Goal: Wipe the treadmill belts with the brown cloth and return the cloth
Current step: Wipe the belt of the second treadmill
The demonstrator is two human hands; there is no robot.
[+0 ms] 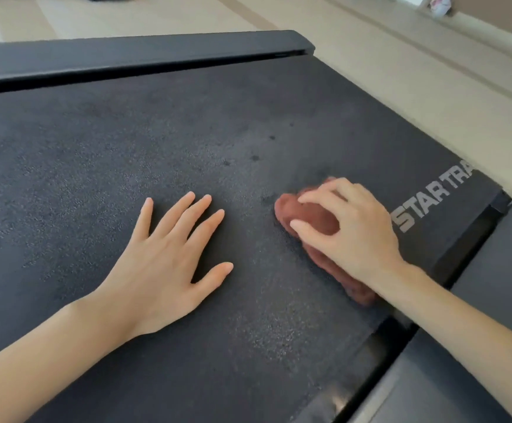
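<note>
Closest to the lens, two bare forearms reach in from the bottom edge onto the treadmill belt (126, 132). From my seat I see the left hand (163, 264) lying palm down on the dark, grainy surface, fingers straight and spread apart, holding nothing. Off to its right, with bare belt between them, the right hand (352, 227) sits on top of the brown cloth (306, 215). Its fingers and thumb are curled round the bunched fabric, pressing it against the belt. That cloth lies near the belt's right edge, just beside the side strip (432, 203) printed with pale letters reading "STAR TRA". A few dark specks dot the belt beyond it. A black rail (126, 56) runs along the far side, with pale floor (401, 56) behind.
</note>
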